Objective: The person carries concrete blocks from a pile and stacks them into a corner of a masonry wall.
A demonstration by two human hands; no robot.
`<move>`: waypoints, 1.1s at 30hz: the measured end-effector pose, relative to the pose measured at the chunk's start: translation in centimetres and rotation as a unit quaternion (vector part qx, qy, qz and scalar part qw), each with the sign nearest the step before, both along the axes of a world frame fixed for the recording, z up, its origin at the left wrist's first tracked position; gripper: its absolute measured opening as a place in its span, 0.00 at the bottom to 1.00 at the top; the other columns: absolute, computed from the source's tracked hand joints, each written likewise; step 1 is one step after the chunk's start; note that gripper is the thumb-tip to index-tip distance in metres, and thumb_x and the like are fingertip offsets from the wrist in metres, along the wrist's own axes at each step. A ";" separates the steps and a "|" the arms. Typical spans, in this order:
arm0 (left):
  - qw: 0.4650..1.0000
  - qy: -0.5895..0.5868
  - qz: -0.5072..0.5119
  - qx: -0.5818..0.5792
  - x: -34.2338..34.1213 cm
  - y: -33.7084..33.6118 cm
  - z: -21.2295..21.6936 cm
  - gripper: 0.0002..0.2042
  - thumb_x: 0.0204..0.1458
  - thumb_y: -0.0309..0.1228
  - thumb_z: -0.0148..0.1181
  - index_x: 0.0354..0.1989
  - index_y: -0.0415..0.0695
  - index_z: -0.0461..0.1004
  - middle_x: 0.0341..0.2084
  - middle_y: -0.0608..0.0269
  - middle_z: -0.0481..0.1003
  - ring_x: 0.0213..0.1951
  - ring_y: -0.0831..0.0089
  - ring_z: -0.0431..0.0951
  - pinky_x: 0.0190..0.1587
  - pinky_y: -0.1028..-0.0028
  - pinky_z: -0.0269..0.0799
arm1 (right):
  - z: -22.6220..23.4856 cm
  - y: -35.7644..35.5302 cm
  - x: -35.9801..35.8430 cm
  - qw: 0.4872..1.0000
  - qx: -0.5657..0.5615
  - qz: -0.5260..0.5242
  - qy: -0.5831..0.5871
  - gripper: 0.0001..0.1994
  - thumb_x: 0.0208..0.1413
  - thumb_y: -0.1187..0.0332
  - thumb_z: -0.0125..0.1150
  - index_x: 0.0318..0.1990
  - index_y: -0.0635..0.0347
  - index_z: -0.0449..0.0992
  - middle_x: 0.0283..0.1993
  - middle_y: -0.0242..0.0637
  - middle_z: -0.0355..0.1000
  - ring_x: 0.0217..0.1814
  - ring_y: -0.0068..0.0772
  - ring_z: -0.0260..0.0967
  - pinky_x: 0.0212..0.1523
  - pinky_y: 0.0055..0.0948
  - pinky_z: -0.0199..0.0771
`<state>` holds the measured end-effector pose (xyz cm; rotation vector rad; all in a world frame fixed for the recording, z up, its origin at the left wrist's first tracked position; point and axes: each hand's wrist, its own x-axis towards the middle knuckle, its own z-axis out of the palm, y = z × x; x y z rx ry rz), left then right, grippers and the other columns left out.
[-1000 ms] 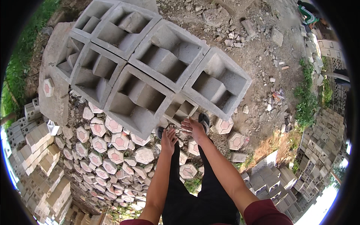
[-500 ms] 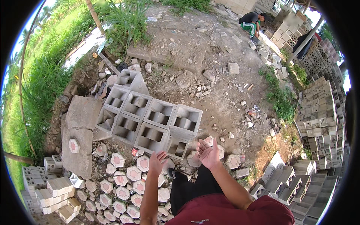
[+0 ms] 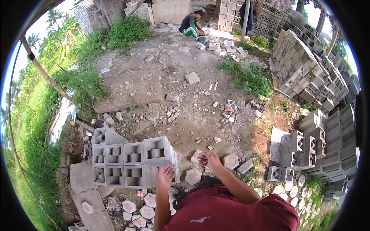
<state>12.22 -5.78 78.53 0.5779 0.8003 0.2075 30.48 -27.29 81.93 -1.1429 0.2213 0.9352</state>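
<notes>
My left hand [image 3: 165, 174] has its fingers stretched out, palm turned up, close by the lower corner of a grey hollow concrete block [image 3: 158, 151]. Whether it touches the block I cannot tell. My right hand [image 3: 209, 161] is held out to the right of the blocks, fingers loosely bent and apart, with nothing in it. Several hollow blocks stand in two rows on the left, their openings facing up; one more block [image 3: 106, 136] stands behind them. Just below my right hand lies a hexagonal paver [image 3: 193, 176], and another hexagonal paver [image 3: 231, 161] is to its right.
A concrete slab [image 3: 83, 175] lies left of the blocks. Stones and rubble [image 3: 169, 115] cover the dirt ahead. A person [image 3: 192, 26] crouches far off by broken blocks [image 3: 227, 48]. Tall block stacks [image 3: 304, 69] and hollow blocks [image 3: 296, 142] stand on the right.
My view has swung up and to the right, so the blocks sit lower and the crouching person nearer the middle. My right hand's fingers have bent; both hands stay empty.
</notes>
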 end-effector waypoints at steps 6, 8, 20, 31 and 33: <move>0.988 -0.016 -0.153 0.016 13.0 -8.7 2.4 0.21 0.60 0.47 0.43 0.51 0.42 0.66 0.49 0.60 0.71 0.51 0.66 0.68 0.55 0.60 0.62 | 0.6 -10.4 5.1 0.996 -0.041 -0.078 -0.007 0.16 0.61 0.59 0.52 0.42 0.65 0.74 0.36 0.37 0.75 0.36 0.29 0.73 0.36 0.29 0.73; 0.979 -0.023 -0.200 0.013 16.4 -11.7 2.6 0.21 0.60 0.48 0.44 0.51 0.43 0.67 0.48 0.61 0.71 0.50 0.67 0.69 0.55 0.61 0.63 | 0.2 -13.6 6.5 0.991 -0.079 -0.086 -0.058 0.16 0.61 0.59 0.53 0.42 0.66 0.73 0.36 0.38 0.75 0.35 0.29 0.72 0.35 0.28 0.74; 0.907 0.029 -0.420 0.009 28.1 -23.7 1.3 0.18 0.61 0.46 0.43 0.48 0.44 0.68 0.45 0.60 0.73 0.48 0.67 0.72 0.52 0.62 0.66 | -2.4 -27.7 4.6 0.935 -0.053 -0.351 0.024 0.13 0.63 0.60 0.50 0.42 0.62 0.73 0.36 0.34 0.75 0.33 0.24 0.72 0.34 0.24 0.73; 0.783 0.028 -0.621 0.039 45.6 -33.0 0.8 0.18 0.61 0.45 0.43 0.46 0.43 0.70 0.42 0.60 0.75 0.44 0.67 0.74 0.48 0.62 0.69 | -3.0 -33.3 13.2 0.823 -0.048 -0.566 -0.016 0.13 0.63 0.60 0.51 0.41 0.61 0.73 0.36 0.35 0.75 0.31 0.22 0.71 0.31 0.19 0.71; 0.754 -0.010 -0.655 0.052 49.3 -35.0 1.2 0.18 0.61 0.46 0.44 0.46 0.44 0.70 0.42 0.59 0.75 0.46 0.67 0.74 0.47 0.62 0.69 | -2.5 -34.4 15.4 0.805 -0.070 -0.589 -0.032 0.12 0.63 0.61 0.51 0.41 0.61 0.73 0.36 0.35 0.75 0.30 0.22 0.71 0.31 0.19 0.71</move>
